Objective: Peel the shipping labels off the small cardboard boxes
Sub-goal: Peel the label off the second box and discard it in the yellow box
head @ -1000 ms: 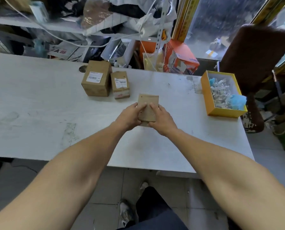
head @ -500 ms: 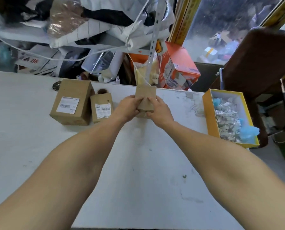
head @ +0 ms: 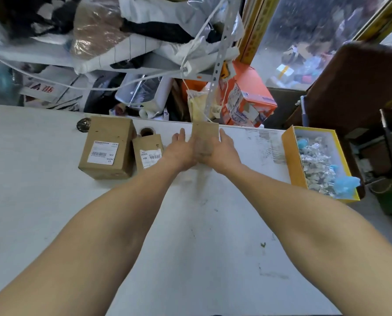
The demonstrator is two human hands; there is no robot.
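Observation:
A plain small cardboard box (head: 205, 132) with no label on its visible face stands at the table's far edge. My left hand (head: 181, 151) and my right hand (head: 224, 151) flank it with fingers stretched out; the left fingers are apart from it, the right fingers lie along its side, and the area near my thumbs is blurred. To the left stand a larger cardboard box (head: 108, 147) and a smaller one (head: 148, 151), each with a white shipping label on top.
A yellow tray (head: 289, 156) full of crumpled label scraps and something blue sits at the right edge of the white table (head: 190, 224). Behind the table are cluttered shelves, cables and an orange carton (head: 249, 99). A brown chair (head: 350, 87) stands at the right.
Both hands carried the plain box from the middle of the table to its far edge. My fingers, wrapped around it before, are now stretched out beside it.

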